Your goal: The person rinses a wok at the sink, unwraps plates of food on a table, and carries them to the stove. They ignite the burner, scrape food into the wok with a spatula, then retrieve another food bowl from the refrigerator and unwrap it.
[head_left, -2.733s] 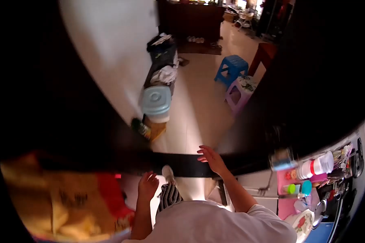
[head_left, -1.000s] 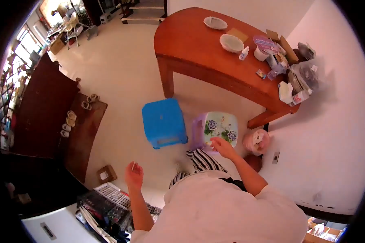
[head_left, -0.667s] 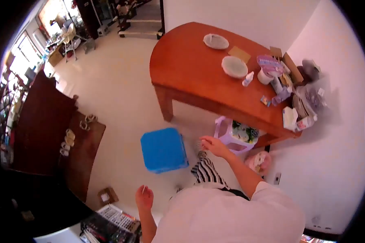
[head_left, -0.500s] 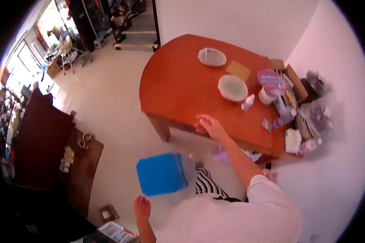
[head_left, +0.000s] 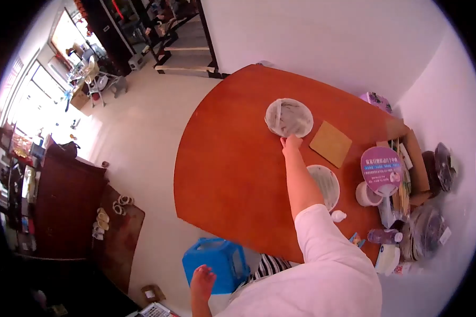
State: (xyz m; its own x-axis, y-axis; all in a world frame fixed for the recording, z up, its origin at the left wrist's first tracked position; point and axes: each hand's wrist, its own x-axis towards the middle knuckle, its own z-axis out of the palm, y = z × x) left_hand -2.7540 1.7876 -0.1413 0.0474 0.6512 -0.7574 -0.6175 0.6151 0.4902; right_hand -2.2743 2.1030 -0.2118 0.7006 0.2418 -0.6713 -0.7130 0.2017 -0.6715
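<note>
My right arm reaches across the table, and my right hand (head_left: 292,143) is at the near rim of a round, pale, shallow bowl (head_left: 290,117). Its fingers are pressed together at that rim; the grip is partly hidden by the hand. Some greyish, thin material lies inside the bowl. A second pale round dish (head_left: 327,185) is partly covered by my right forearm. Low in the view, my left hand (head_left: 202,281) hangs in front of a blue plastic stool (head_left: 217,253). Its fingers are curled, and whatever they hold, if anything, is too small to name.
A brown square board (head_left: 330,144) lies on the reddish wooden table (head_left: 232,174). Along the wall side stand a purple hand fan (head_left: 381,169), a white tub (head_left: 367,195), a cardboard box (head_left: 417,169) and a small white bottle (head_left: 338,215). Shoes (head_left: 122,205) lie on a floor mat.
My right hand has moved forward from above the table's near edge to the far bowl's rim. The view has shifted closer over the table. My left hand remains low by the stool.
</note>
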